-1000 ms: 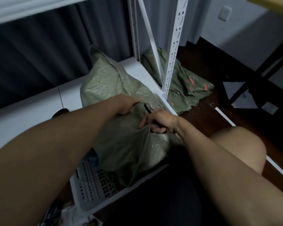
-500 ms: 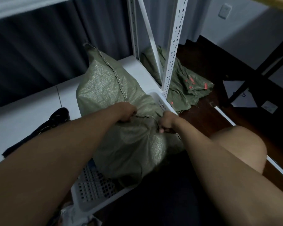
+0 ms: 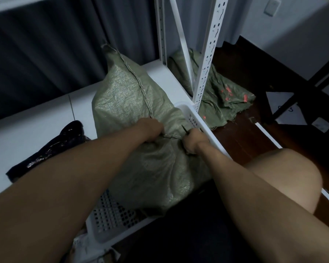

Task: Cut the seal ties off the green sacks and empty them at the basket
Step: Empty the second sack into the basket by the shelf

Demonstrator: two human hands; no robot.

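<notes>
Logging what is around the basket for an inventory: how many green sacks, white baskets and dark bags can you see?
Green sacks: 2, one lying in the basket, one flat on the floor.
White baskets: 1.
Dark bags: 1.
Total: 4.
</notes>
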